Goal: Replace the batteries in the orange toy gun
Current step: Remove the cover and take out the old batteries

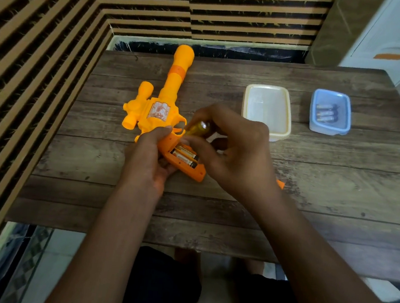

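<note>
The orange toy gun (161, 102) lies on the wooden table (313, 175), barrel pointing away. My left hand (149, 156) grips its handle from the left. The battery compartment (185, 158) in the handle is uncovered and shows two batteries side by side. My right hand (230, 149) is closed around a yellow-handled screwdriver (198, 128), held just above the compartment, fingertips close to the batteries. A small orange piece (280, 183) peeks out from behind my right wrist; what it is I cannot tell.
A white plastic tub (248, 100) stands to the right of the gun. Further right a blue tub (314, 122) holds three batteries (325, 112). A striped wall runs along the left and far sides. The table's near edge is close to my knees.
</note>
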{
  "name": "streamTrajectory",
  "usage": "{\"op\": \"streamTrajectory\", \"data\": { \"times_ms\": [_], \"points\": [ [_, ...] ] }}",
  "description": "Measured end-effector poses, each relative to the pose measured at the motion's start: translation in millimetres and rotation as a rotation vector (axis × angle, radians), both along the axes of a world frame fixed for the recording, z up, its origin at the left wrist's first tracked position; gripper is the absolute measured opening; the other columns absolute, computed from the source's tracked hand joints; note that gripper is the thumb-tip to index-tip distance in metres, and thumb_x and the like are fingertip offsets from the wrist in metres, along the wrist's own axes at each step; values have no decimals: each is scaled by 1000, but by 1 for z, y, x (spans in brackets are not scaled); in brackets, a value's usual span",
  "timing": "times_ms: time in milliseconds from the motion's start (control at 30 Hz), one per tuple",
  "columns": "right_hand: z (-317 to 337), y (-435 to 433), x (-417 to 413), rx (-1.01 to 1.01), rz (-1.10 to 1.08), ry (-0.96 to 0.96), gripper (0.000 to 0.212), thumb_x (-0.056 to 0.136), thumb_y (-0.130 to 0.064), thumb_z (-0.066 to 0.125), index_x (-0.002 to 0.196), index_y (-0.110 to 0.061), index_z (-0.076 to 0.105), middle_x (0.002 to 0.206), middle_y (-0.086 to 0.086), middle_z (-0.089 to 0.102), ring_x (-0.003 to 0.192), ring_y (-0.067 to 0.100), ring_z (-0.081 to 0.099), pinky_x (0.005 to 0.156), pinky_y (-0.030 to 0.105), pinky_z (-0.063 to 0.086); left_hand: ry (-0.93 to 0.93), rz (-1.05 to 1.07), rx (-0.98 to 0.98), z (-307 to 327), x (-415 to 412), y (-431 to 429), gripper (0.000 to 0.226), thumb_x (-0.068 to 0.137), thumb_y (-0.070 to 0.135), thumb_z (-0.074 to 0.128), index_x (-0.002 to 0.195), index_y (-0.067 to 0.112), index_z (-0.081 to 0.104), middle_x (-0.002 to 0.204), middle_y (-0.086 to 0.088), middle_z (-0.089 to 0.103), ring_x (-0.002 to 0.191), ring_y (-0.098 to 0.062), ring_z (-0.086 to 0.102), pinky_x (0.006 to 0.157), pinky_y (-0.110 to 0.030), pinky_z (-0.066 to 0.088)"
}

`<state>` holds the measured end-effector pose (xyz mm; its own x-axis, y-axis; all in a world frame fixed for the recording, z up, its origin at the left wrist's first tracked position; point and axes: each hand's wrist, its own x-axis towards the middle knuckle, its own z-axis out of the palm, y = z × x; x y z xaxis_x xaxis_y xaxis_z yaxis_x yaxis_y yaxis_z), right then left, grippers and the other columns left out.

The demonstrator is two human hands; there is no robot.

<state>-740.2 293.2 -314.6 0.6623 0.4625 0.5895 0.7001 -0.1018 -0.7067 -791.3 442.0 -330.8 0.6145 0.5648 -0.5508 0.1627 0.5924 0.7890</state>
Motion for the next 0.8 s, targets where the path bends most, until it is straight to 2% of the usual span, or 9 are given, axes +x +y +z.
{"op": "streamTrajectory", "data": {
  "times_ms": [67,133,233,333,400,467,567,700,800],
  "points": [
    [0,11,0,15,2,-16,19,89,-8,80,105,-1,70,85,4,72,75,15,70,64,38,57,-1,-5,11,0,-1,-1,12,93,10,64,99,19,70,77,-1,75,64,-14,75,57,-31,61],
    [0,22,2,22,6,-26,23,91,-8,77,112,0,70,85,1,70,73,17,68,64,40,57,-14,-14,32,-1,-1,-2,13,94,13,63,99,21,71,87,-3,78,71,-15,77,61,-33,61],
    [1,34,7,30,4,-21,31,93,-10,76,120,-1,67,85,-8,63,70,15,64,65,38,55,-21,-3,8,-1,0,1,24,97,28,65,120,22,71,110,-7,78,83,-18,79,62,-35,62],
    [-2,43,13,47,-24,19,36,92,-13,78,123,-1,63,84,-2,68,66,11,62,63,33,54,-27,23,-68,1,0,2,39,100,41,62,134,21,66,116,-11,76,80,-18,80,59,-36,62],
    [-4,52,16,72,-33,31,34,91,-14,78,119,0,64,84,-3,69,65,12,61,62,27,52,-25,26,-82,0,-2,3,41,102,44,59,136,21,63,116,-12,75,80,-18,79,57,-35,62],
    [-7,60,18,96,-53,24,30,90,-13,78,115,0,68,84,-10,65,66,12,59,61,14,45,-26,20,-80,-1,-1,2,40,103,45,57,135,21,64,114,-12,75,80,-18,78,56,-34,62],
    [-9,71,19,132,-68,18,27,90,-11,78,113,1,73,82,-14,59,58,3,50,64,3,36,-33,13,-82,-2,0,3,41,102,45,59,134,21,65,114,-11,76,84,-20,78,59,-36,63],
    [-10,81,22,122,-59,20,18,91,-12,75,106,-1,77,73,-13,58,59,-12,49,63,3,34,-35,11,-91,-4,0,3,40,101,43,61,133,19,68,102,-7,78,79,-19,79,65,-38,65],
    [-9,85,25,71,-31,58,19,95,-16,71,108,-3,78,66,-11,59,56,1,51,57,12,35,-29,12,-91,-5,0,4,38,102,41,61,129,17,69,94,-5,78,72,-17,79,59,-36,63]
  ]
}}
